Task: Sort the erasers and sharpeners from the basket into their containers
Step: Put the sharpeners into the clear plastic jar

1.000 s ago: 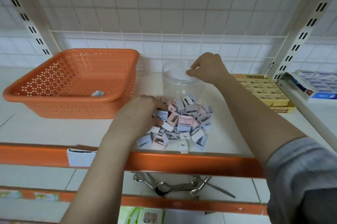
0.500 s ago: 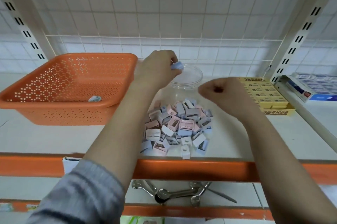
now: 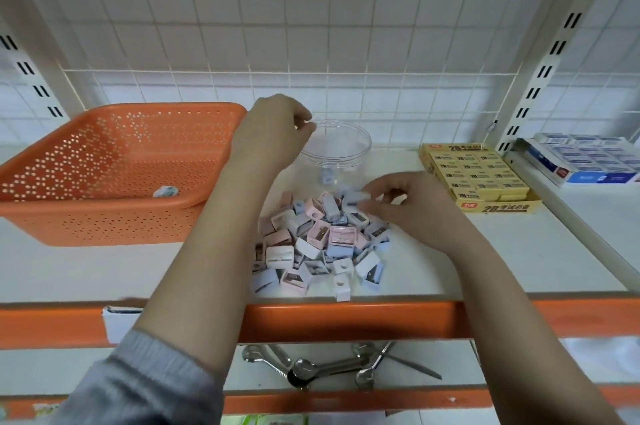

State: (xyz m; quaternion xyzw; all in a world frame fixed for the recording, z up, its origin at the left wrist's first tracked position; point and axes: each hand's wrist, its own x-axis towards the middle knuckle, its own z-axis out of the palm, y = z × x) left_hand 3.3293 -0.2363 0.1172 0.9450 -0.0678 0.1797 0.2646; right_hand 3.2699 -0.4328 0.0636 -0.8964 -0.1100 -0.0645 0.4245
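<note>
A heap of pink, blue and white sharpeners (image 3: 322, 244) lies on the white shelf. Behind it stands a clear round jar (image 3: 349, 144) with a blue sharpener (image 3: 326, 176) inside at the bottom. My left hand (image 3: 273, 133) hovers at the jar's left rim, fingers loosely curled, nothing visible in it. My right hand (image 3: 408, 206) is at the heap's far right side and pinches a pale blue sharpener (image 3: 352, 197) at its fingertips. The orange basket (image 3: 121, 111) on the left holds one small white-green item (image 3: 165, 191). A yellow box of erasers (image 3: 481, 178) stands at the right.
A blue-and-white box of erasers (image 3: 581, 158) sits on the neighbouring shelf at far right. The orange front rail (image 3: 381, 320) edges the shelf close to the heap. Several wrenches (image 3: 311, 369) lie on the lower shelf. A wire grid backs the shelf.
My left hand carried a blue sharpener up from the heap to the jar and let it go; it now lies in the jar. My right hand came down from the jar to the heap.
</note>
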